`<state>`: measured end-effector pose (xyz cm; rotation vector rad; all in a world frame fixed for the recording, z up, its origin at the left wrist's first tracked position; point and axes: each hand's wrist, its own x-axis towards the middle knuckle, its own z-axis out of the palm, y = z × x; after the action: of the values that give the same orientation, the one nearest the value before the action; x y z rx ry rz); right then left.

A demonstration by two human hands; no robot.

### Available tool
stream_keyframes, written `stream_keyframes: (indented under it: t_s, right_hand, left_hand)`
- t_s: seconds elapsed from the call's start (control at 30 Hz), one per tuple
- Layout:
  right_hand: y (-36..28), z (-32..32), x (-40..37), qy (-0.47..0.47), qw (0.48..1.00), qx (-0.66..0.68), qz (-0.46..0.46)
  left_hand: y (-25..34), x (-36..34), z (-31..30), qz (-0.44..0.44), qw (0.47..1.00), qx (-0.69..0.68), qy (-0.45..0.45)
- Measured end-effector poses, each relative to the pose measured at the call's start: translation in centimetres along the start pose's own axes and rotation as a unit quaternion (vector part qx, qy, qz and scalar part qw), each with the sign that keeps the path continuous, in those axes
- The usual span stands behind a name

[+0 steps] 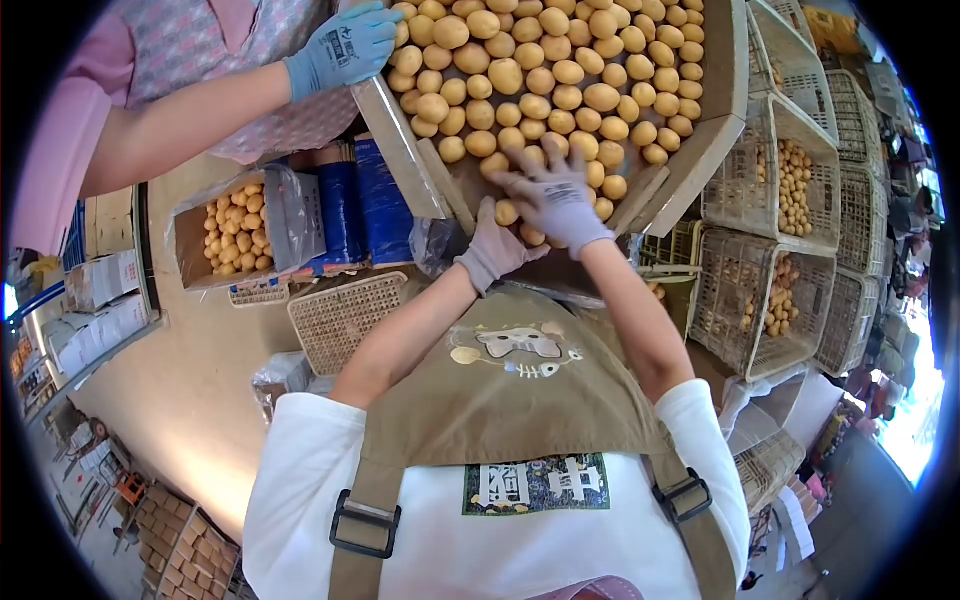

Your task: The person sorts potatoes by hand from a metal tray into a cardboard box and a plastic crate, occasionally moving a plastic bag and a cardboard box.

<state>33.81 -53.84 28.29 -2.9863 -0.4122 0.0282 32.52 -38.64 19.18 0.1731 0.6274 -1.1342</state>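
Shirt (520, 550), potatoes (567, 97) around right hand (556, 196) (touching, apparently)

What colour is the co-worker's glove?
The glove is light blue with dark print; the head view shows it best.

On the white shirt (430, 550), a patch (536, 485) shows "中" and unclear lettering.

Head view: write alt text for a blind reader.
A person's gloved left hand and right hand reach among round yellow produce at the near end of a walled tray. A co-worker's blue-gloved hand is at the tray's left edge; crates stand right.
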Motion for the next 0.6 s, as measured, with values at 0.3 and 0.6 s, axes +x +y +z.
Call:
stream_keyframes:
  t_s: [0.3, 0.6]
  right_hand:
    - [-0.4, -0.8, -2.7, -0.068, 0.989, 0.06, 0.117]
    - [1.1, -1.0, -5.8, -0.146, 0.979, 0.053, 0.134]
  left_hand:
    - [-0.5, 0.2, -0.2, 0.006, 1.0, -0.017, 0.006]
    - [-1.0, -0.6, -0.4, 0.071, 0.997, -0.035, 0.013]
